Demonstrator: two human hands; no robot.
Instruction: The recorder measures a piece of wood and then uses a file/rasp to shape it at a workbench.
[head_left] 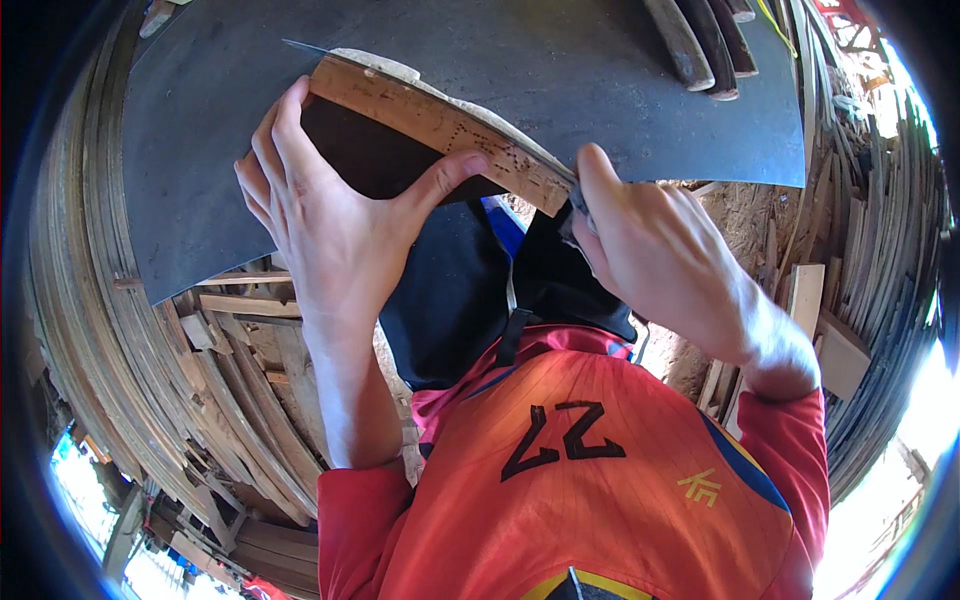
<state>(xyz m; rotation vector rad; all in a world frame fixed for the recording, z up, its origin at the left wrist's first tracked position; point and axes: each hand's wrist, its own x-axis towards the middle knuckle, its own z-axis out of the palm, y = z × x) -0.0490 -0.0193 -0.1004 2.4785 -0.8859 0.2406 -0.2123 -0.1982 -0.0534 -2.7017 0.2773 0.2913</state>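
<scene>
My left hand (345,215) is wrapped round a flat strip of wood (430,120), fingers over its far left end and thumb pressed on its face. The strip is tilted, lower on the right, with small dark holes toward that end. A pale, uneven strip (375,65) shows along its far edge, and a thin pointed metal tip (305,47) sticks out past the left end. At the right end my right hand (650,240) is closed round a dark grey handle-like piece (580,215), mostly hidden by my fingers. Whether it joins the metal tip I cannot tell.
A large dark grey sheet (500,40) lies beyond my hands. Several curved dark wooden pieces (700,50) rest on it at the far right. Long wooden strips curve along the left (80,280) and right (890,230). Wood offcuts (255,305) lie by my legs.
</scene>
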